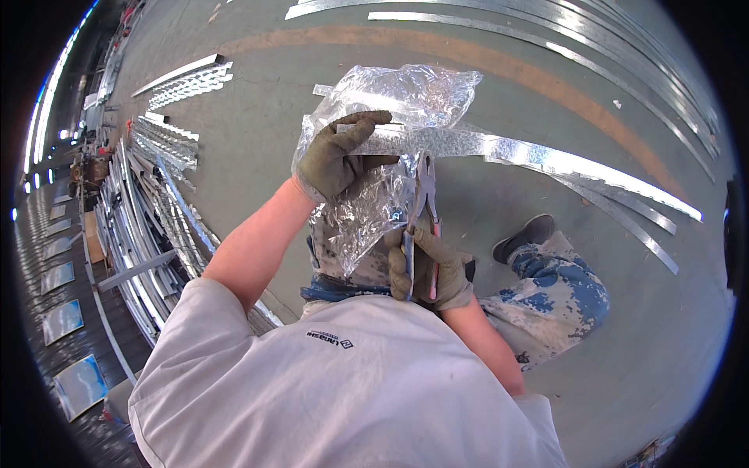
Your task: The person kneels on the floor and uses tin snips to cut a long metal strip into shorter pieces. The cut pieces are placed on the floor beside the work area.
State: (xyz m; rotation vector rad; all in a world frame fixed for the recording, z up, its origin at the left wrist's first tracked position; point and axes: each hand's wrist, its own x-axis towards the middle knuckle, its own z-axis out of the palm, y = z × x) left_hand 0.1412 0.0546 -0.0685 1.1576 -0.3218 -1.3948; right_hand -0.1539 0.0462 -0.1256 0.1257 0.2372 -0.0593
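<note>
My left hand (pixel 331 162), in a dark work glove, is closed around the left end of a long shiny metal strip (pixel 538 156). Crumpled clear plastic film (pixel 441 87) bunches over that end and hangs below it. In my gloved right hand (pixel 446 269) is a pair of pliers (pixel 424 187), jaws upward, its handles spread within the grip. The jaw tips reach the strip's lower edge; whether they bite on it or on the film I cannot tell. More metal strips (pixel 616 204) lie beneath, running to the right.
Long metal strips (pixel 538 43) lie across the far right floor. Short corrugated pieces (pixel 191 84) rest at the far left, and a heap of metal profiles (pixel 133 234) is nearer on the left. My bent leg (pixel 558 292) is at the right.
</note>
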